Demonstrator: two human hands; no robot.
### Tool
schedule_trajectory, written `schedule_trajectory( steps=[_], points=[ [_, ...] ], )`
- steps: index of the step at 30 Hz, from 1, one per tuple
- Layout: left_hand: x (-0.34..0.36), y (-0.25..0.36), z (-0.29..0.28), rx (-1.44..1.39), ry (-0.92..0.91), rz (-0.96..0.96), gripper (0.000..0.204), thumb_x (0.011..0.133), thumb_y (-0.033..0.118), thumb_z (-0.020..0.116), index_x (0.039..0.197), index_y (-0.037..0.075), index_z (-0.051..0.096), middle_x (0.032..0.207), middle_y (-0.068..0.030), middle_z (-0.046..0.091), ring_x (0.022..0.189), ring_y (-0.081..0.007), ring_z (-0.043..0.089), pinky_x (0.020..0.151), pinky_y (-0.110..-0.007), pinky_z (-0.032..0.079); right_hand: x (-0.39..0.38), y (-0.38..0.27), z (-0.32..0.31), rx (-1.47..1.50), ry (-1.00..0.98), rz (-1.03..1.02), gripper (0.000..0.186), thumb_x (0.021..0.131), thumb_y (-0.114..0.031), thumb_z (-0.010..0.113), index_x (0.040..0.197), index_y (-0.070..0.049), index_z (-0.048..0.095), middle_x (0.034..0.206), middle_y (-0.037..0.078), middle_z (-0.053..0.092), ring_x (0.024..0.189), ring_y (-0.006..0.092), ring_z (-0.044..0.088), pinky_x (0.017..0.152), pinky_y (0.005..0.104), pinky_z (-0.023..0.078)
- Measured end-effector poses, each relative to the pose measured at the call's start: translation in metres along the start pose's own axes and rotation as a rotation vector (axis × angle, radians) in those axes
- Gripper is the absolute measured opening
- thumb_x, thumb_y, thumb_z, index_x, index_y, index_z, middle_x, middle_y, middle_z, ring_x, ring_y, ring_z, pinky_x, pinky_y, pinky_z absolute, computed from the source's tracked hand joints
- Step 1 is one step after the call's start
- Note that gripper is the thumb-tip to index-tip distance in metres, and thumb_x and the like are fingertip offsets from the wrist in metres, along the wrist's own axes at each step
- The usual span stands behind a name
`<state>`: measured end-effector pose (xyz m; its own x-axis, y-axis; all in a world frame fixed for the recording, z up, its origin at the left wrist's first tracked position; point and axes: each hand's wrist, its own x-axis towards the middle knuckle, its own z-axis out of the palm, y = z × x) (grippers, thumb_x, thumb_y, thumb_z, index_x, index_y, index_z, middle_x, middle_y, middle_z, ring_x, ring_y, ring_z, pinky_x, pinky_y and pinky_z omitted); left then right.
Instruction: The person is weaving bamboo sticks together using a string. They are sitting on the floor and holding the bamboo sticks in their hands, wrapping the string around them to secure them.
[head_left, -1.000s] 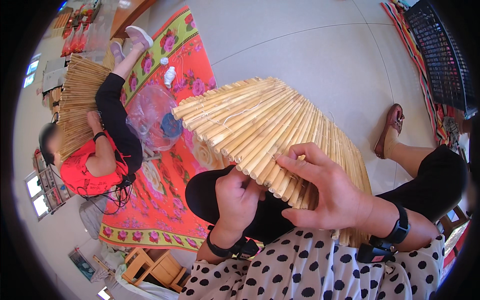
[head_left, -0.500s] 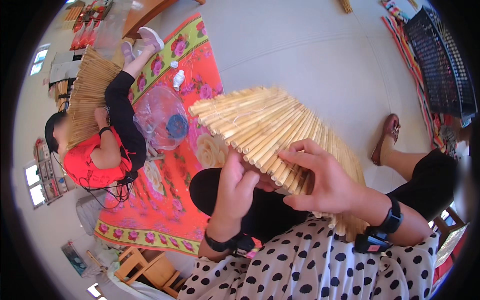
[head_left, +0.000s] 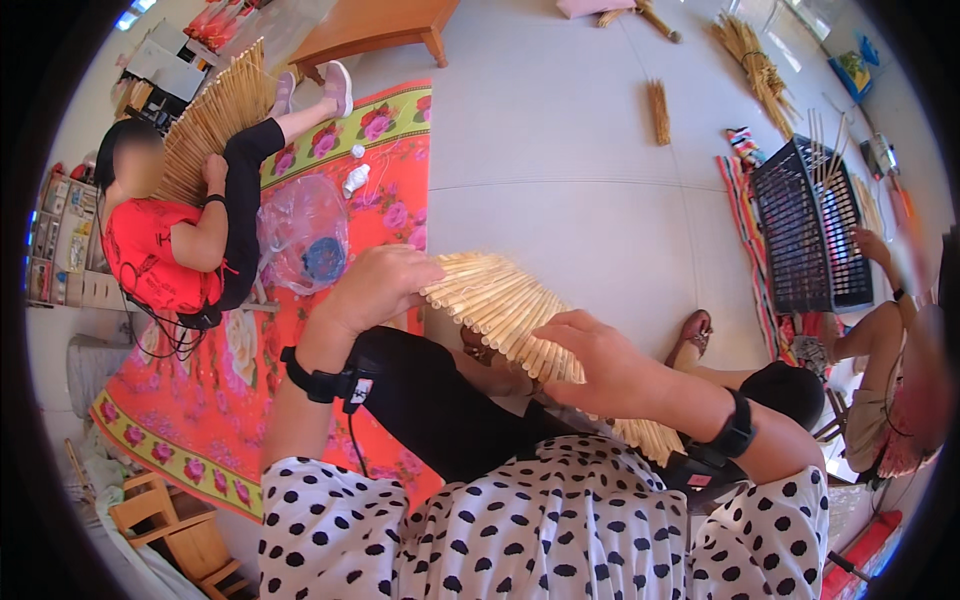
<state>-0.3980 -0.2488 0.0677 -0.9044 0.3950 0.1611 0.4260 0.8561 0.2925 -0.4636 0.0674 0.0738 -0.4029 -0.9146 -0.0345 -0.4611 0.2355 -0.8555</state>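
A fan-shaped mat of pale stalks [head_left: 495, 300], bound side by side, lies in front of me above my lap, with its cut stalk ends toward me. My left hand [head_left: 385, 280] is closed on its left end, fingers on the far side. My right hand [head_left: 600, 362] grips the near edge toward the right, fingers over the top and thumb underneath. The right hand and forearm hide part of the mat; its lower right end [head_left: 648, 438] shows beyond my wrist.
On my left, a person in red [head_left: 150, 240] sits holding a similar stalk mat [head_left: 212, 115]. A floral cloth [head_left: 170, 400] bears a clear plastic bag [head_left: 290, 215] and white thread [head_left: 355, 180]. A black basket [head_left: 800, 240] and another person's hand [head_left: 872, 245] are at right; stalk bundles [head_left: 752, 65] lie behind.
My left hand has moved left and up from the near edge to the mat's left end. My right hand stays on the near edge. The view has shifted, showing more floor and basket.
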Motion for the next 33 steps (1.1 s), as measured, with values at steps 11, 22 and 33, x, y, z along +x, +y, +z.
schedule_trajectory(
  steps=[11, 22, 33],
  points=[
    [-0.002, 0.115, -0.007, 0.071, 0.111, -0.125, 0.028, 0.075, 0.024, 0.074, 0.077, 0.006, 0.053, 0.067, -0.0092, 0.060, 0.063, -0.0304, 0.063, 0.054, -0.040, 0.048, -0.075, -0.046, -0.015, 0.503, -0.013, 0.634, 0.040, 0.095, -0.036, 0.058, 0.101, 0.003, 0.064, 0.082, 0.009, 0.065, 0.069, 0.0152, 0.064, 0.061, 0.0251, 0.052],
    [0.072, 0.247, 0.088, 0.138, 0.264, -0.204, 0.018, 0.085, 0.019, 0.064, 0.082, 0.005, 0.053, 0.067, -0.0096, 0.062, 0.052, -0.0272, 0.064, 0.045, -0.039, 0.050, -0.082, 0.032, -0.025, 0.691, 0.744, 0.680, 0.051, 0.088, -0.045, 0.060, 0.105, 0.002, 0.057, 0.083, 0.013, 0.063, 0.058, 0.0195, 0.062, 0.050, 0.0288, 0.053],
    [0.101, 0.275, 0.131, -0.787, 0.042, -0.164, 0.039, 0.094, 0.040, 0.060, 0.093, 0.001, 0.064, 0.084, -0.0152, 0.068, 0.069, -0.0262, 0.067, 0.063, -0.037, 0.051, -0.145, 0.032, -0.049, -0.366, 0.595, 0.726, 0.038, 0.087, -0.029, 0.058, 0.082, 0.008, 0.063, 0.075, 0.027, 0.060, 0.077, 0.0373, 0.060, 0.071, 0.0428, 0.048]
  ],
)
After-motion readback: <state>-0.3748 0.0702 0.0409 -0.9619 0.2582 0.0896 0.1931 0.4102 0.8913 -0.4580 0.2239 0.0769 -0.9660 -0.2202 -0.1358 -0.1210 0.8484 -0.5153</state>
